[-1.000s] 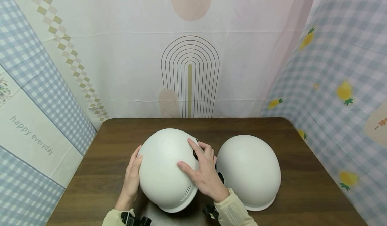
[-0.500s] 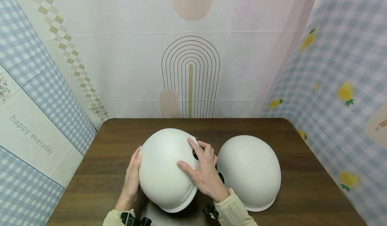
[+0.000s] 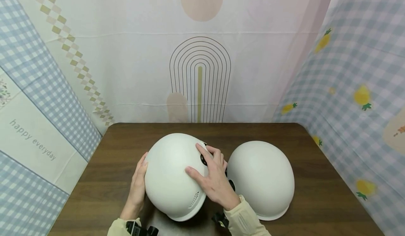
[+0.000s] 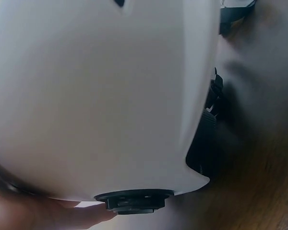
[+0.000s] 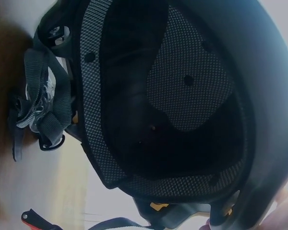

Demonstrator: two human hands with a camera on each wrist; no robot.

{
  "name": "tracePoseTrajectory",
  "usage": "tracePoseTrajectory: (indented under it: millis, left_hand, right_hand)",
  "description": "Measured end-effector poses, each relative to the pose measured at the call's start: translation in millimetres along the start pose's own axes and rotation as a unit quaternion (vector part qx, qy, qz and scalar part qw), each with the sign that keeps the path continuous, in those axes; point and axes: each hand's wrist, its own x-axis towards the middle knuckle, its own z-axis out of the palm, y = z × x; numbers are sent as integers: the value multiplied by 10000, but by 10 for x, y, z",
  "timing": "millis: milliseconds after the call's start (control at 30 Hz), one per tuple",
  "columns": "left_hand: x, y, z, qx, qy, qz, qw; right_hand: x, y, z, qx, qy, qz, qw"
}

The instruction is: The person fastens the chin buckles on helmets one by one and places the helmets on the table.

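Note:
A white helmet (image 3: 174, 172) is tilted on the table between both hands, vent slots toward me. My left hand (image 3: 137, 181) holds its left side; in the left wrist view those fingers (image 4: 48, 215) lie by a black round fitting (image 4: 134, 201). My right hand (image 3: 215, 183) grips the right side, thumb and index finger on the white shell, other fingers around toward the far side. Another black fitting (image 3: 204, 159) shows beside the index finger. The right wrist view looks into a helmet's dark padded lining (image 5: 187, 91), with black chin straps (image 5: 48, 96) hanging beside it.
Close to my right hand stands a second white helmet (image 3: 261, 179), dome up. Both are on a brown wooden table (image 3: 98, 179). Patterned cloth (image 3: 142, 71) hangs behind and at the sides. Black wrist cameras (image 3: 140, 229) sit on both wrists.

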Motion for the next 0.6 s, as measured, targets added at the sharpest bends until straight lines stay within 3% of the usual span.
tracePoseTrajectory:
  millis: [600]
  left_hand:
    - [-28,-40,-23,-71,-113,-172,9998]
  right_hand:
    - [13,-48,-26,41,91,-206,9997]
